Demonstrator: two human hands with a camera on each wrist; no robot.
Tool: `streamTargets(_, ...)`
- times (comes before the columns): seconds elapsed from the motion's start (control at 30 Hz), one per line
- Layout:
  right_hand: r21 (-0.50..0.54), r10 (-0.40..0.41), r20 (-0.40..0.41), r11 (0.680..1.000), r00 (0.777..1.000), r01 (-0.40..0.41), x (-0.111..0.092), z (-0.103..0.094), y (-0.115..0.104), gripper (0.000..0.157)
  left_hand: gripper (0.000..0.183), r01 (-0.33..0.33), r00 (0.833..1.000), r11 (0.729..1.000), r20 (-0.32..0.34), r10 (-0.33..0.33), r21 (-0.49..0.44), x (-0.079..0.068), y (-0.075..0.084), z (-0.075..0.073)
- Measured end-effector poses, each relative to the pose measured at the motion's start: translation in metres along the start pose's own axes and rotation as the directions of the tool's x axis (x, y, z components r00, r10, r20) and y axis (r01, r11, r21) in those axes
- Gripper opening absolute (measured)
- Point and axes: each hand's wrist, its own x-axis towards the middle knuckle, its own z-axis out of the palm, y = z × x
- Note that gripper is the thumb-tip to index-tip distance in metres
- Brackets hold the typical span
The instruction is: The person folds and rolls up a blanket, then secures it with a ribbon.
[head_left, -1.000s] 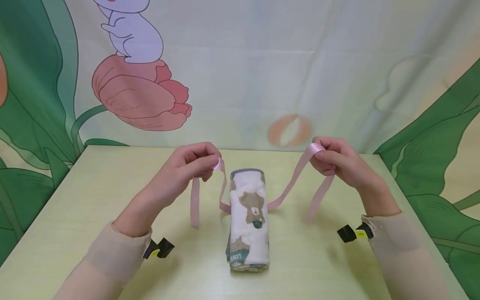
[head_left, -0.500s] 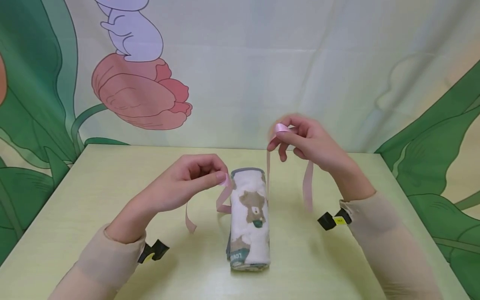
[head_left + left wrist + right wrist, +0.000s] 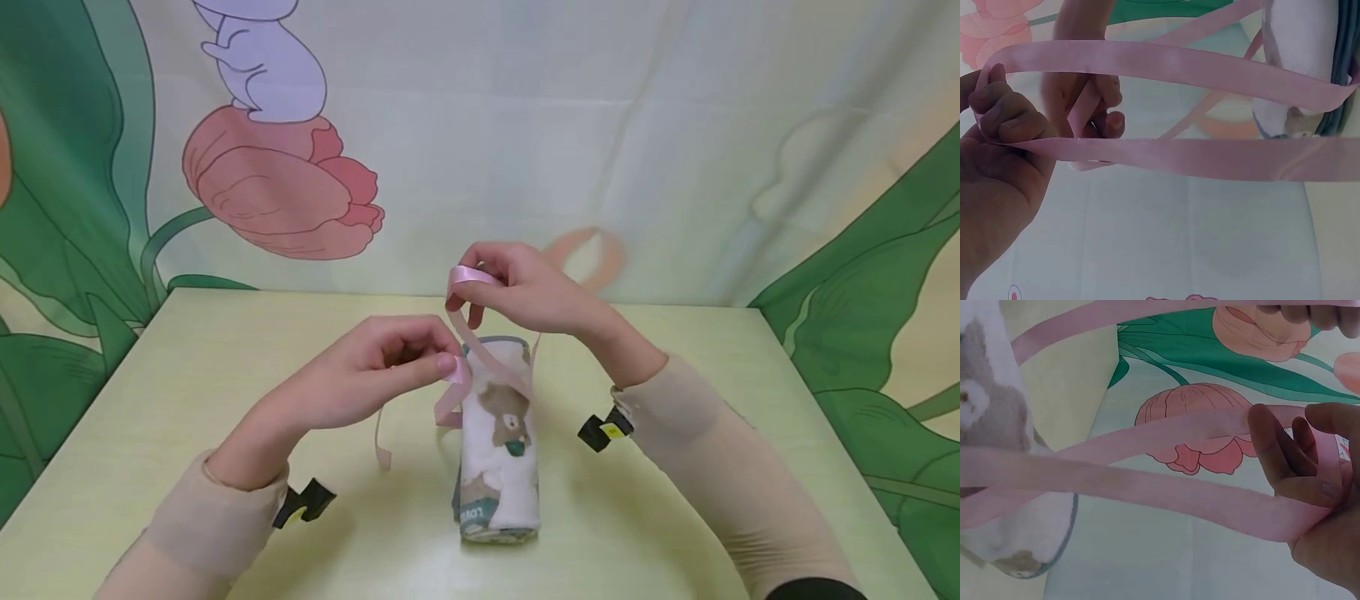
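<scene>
A rolled towel point(image 3: 498, 492), white with brown bears and a grey-green edge, lies lengthwise on the table. A pink satin ribbon point(image 3: 491, 363) runs beneath it and comes up on both sides. At the towel's upper left, my left hand point(image 3: 375, 367) pinches one length of ribbon between thumb and forefinger, its tail dangling below. My right hand point(image 3: 532, 292) holds the other length higher up, over the towel's far end, and that length slants across the roll. In the right wrist view the ribbon loops round the fingers point(image 3: 1272, 447); the left wrist view shows a loop round my left fingers point(image 3: 1019, 119).
The pale yellow-green table point(image 3: 247, 367) ends at a printed curtain point(image 3: 465, 150) with a rabbit and tulips. Small black devices with yellow labels sit at both cuffs, one being the right wrist device point(image 3: 603, 429).
My right hand has swept leftward with its ribbon end, from the right side to above the towel's far end. My left hand has lowered slightly and moved closer to the towel.
</scene>
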Motion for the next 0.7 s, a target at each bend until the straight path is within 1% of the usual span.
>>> streamTargets(0.13, -0.019, -0.013, 0.039, 1.0, 0.999, 0.014, -0.003, 0.001, 0.0, 0.017, 0.009, 0.009, 0.999, 1.0, -0.049, -0.008, 0.019, -0.002, 0.001, -0.007)
streamTargets(0.33, 0.023, -0.019, 0.088, 1.0, 0.996, 0.017, -0.011, -0.001, -0.002, 0.012, 0.009, 0.024, 0.994, 1.0, -0.107, -0.023, 0.009, -0.007, -0.002, -0.02)
streamTargets(0.43, 0.052, -0.02, 0.102, 0.999, 0.995, 0.015, -0.014, 0.0, -0.004, 0.009, 0.011, 0.053, 0.989, 0.998, -0.14, -0.051, 0.014, -0.009, -0.005, -0.026)
streamTargets(0.5, 0.049, -0.017, 0.11, 0.999, 0.994, 0.011, -0.015, 0.002, -0.006, 0.007, 0.012, 0.081, 0.983, 0.997, -0.167, -0.077, 0.015, -0.01, -0.006, -0.03)
streamTargets(0.53, 0.028, -0.009, 0.11, 1.0, 0.994, 0.006, -0.016, 0.004, -0.007, 0.007, 0.013, 0.093, 0.98, 0.995, -0.18, -0.089, 0.017, -0.011, -0.007, -0.032)
streamTargets(0.6, -0.048, 0.011, 0.108, 0.999, 0.994, -0.005, -0.016, 0.01, -0.009, 0.008, 0.013, 0.106, 0.973, 0.994, -0.208, -0.1, 0.017, -0.011, -0.008, -0.035)
streamTargets(0.7, -0.17, 0.061, 0.117, 0.985, 0.991, -0.041, -0.014, 0.021, -0.011, 0.014, 0.013, 0.124, 0.962, 0.992, -0.248, -0.116, 0.015, -0.012, -0.01, -0.039)
